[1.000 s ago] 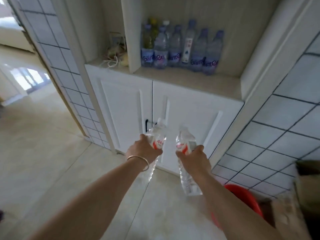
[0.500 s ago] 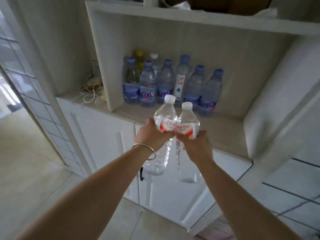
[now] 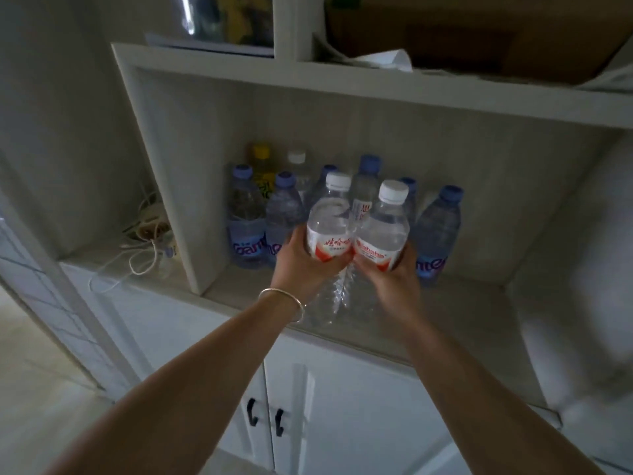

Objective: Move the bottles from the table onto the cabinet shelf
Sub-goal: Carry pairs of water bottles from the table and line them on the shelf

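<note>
left hand [image 3: 301,265]: centre of the frame, we have it wrapped around the left bottle [image 3: 328,228] at its red label, fingers curled on the far side; a thin bangle [image 3: 284,299] sits at the wrist.
right hand [image 3: 394,279]: just right of the left hand, closed around the right bottle [image 3: 383,231] at its label, thumb across the front.
held bottles: both clear with white caps, upright and leaning slightly, their shoulders touching. their lower ends show below our hands over the front part of the shelf [image 3: 445,323]; we cannot tell whether they rest on it.
shelf: pale board running across the middle of the frame, inside an open white cabinet bay.
stored bottles [image 3: 246,228]: a cluster standing at the back of the bay, behind the held pair, most with blue caps and blue labels. one has a yellow cap [image 3: 262,153], one a white cap, toward the upper left of the cluster. one blue-capped bottle stands at the right end of the row, beside our right hand.
divider [image 3: 171,186]: upright panel at the left of the bay.
cords [image 3: 144,241]: a tangle of white cable on the ledge left of the divider.
doors [image 3: 308,416]: white, at the bottom centre of the frame, with two dark handles side by side.
upper shelf: a brown box [image 3: 479,32] at the upper right of the frame.
</note>
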